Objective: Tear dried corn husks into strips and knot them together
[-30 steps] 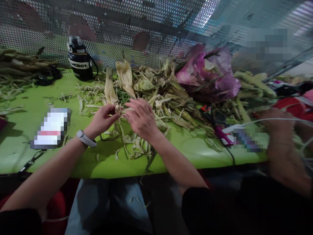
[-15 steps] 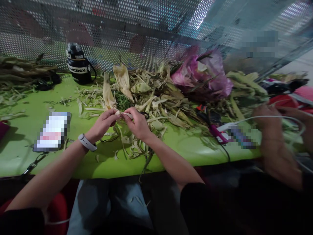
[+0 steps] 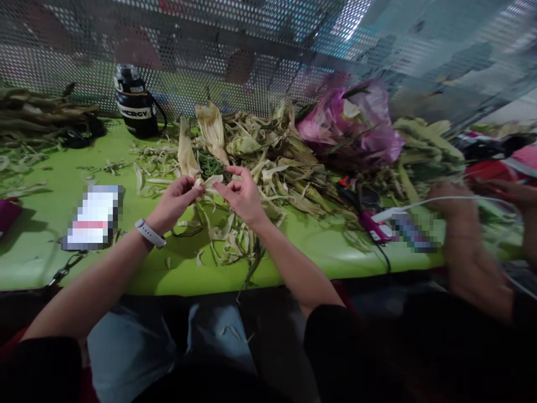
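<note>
My left hand is closed in a pinch on a pale strip of corn husk, just above the green table. One end of the strip looks bunched at the fingertips. To the right, my right hand has its fingers apart, and a fingertip touches or nearly touches the strip's free end. Upright behind my hands stand a folded husk and a wider husk piece. Thin green shreds lie between them. Loose husk strips are strewn below my hands.
A heap of dry husks spreads behind, beside a pink plastic bag. A dark bottle stands by the mesh panel. Phones lie on the green table. At right are a white cable and another person's hand.
My right hand has parted from my left and spread its fingers, and more of the pale husk strip now shows between them. The left hand keeps its pinch. The view has shifted slightly.
</note>
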A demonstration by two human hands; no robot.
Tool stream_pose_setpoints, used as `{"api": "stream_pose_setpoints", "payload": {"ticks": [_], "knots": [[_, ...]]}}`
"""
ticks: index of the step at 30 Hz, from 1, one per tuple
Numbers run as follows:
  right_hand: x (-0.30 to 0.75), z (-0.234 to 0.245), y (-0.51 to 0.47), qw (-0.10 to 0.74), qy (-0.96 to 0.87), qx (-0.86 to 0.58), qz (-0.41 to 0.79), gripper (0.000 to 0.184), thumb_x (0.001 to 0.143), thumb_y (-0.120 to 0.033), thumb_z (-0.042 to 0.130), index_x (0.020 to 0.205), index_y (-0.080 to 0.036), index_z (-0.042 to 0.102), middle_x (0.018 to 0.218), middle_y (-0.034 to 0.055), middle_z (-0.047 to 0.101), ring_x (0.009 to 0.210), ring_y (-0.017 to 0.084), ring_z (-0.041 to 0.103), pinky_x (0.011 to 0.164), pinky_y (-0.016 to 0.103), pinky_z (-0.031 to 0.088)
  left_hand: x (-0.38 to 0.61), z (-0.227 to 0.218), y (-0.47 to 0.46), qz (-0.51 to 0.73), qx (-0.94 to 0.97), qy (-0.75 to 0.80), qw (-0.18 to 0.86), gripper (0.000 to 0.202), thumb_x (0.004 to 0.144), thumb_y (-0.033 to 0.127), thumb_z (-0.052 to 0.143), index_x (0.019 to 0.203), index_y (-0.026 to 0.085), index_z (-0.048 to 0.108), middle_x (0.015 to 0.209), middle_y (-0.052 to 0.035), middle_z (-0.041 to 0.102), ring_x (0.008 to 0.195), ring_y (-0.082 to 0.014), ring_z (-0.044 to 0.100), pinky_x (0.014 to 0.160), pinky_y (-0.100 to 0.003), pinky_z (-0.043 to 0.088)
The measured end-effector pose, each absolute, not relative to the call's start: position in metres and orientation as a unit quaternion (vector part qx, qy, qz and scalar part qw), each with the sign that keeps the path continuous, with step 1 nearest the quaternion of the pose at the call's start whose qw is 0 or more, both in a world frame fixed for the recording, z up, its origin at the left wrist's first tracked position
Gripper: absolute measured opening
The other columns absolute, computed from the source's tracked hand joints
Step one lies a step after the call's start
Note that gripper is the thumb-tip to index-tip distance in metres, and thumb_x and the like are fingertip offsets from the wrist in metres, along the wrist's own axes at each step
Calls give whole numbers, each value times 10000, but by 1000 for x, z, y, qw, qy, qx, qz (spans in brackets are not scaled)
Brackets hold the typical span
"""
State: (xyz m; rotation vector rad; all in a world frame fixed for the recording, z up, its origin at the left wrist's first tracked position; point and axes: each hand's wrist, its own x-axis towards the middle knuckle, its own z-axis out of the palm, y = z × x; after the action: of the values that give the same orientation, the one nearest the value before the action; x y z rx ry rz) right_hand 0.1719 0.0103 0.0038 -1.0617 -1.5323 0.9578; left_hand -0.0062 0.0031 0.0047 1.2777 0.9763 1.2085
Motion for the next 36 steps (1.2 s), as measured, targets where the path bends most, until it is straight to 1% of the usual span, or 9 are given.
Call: {"api": "stream_pose_setpoints", "payload": {"ticks": [4, 8, 11, 17, 23, 26, 30, 32, 36], "knots": [[172, 5, 6, 503, -691, -378, 356, 600, 780, -480, 709, 1273, -223, 482, 819, -11, 617, 680, 125, 580, 650, 282, 519, -7, 6, 5, 529, 502, 422, 538, 181, 763, 250, 717, 792, 176, 555, 671, 32, 526, 562, -75, 435, 534, -225, 327], [169, 2, 2, 524, -730, -290, 330, 293, 804, -398, 712, 1016, -201, 660, 984, 42, 647, 885, 149, 630, 831, 314, 550, -6, 6, 5, 533, 492, 408, 554, 185, 764, 215, 721, 806, 173, 546, 682, 36, 529, 573, -67, 443, 541, -208, 341], [167, 1, 1, 535, -710, -278, 365, 247, 820, -384, 704, 983, -200, 679, 975, 37, 674, 904, 147, 648, 842, 305, 563, -3, 2, 4, 522, 507, 391, 562, 202, 758, 206, 732, 826, 167, 546, 700, 41, 530, 598, -63, 460, 561, -195, 360], [170, -1, 5, 517, -662, -306, 448, 376, 778, -465, 737, 1055, -219, 674, 936, 14, 703, 748, 115, 645, 716, 275, 587, 0, -1, 1, 499, 528, 368, 580, 202, 770, 236, 736, 849, 154, 569, 772, 20, 563, 684, -72, 506, 635, -195, 410], [172, -1, 10, 590, -659, -293, 362, 277, 775, -498, 732, 834, -229, 700, 924, 13, 629, 831, 119, 628, 707, 253, 552, 2, -1, 0, 484, 550, 360, 577, 199, 794, 267, 733, 830, 162, 569, 728, 24, 529, 615, -63, 441, 555, -186, 369], [169, 2, 8, 544, -656, -292, 434, 364, 813, -575, 651, 830, -213, 618, 939, 12, 643, 628, 73, 598, 560, 226, 528, 2, -4, 2, 498, 551, 354, 568, 232, 783, 293, 750, 842, 159, 569, 753, 17, 555, 659, -70, 482, 596, -189, 404], [165, 1, 9, 484, -629, -326, 514, 435, 811, -637, 609, 897, -226, 495, 696, -55, 613, 379, 36, 442, 359, 190, 381, 3, -12, 4, 522, 554, 337, 555, 301, 765, 342, 767, 880, 168, 549, 791, 11, 579, 689, -74, 510, 615, -192, 418], [165, -1, 11, 473, -616, -351, 524, 479, 772, -655, 641, 910, -233, 463, 608, -82, 583, 343, 40, 410, 328, 189, 332, 3, -15, 5, 526, 549, 337, 556, 316, 776, 354, 756, 907, 177, 529, 787, 18, 574, 668, -70, 503, 591, -187, 408], [166, -4, 13, 466, -607, -376, 523, 494, 744, -665, 660, 855, -219, 479, 587, -70, 589, 368, 56, 474, 364, 194, 382, 2, -17, 6, 532, 537, 334, 563, 321, 799, 381, 733, 900, 192, 495, 704, 47, 519, 601, -69, 475, 565, -192, 410]]}}
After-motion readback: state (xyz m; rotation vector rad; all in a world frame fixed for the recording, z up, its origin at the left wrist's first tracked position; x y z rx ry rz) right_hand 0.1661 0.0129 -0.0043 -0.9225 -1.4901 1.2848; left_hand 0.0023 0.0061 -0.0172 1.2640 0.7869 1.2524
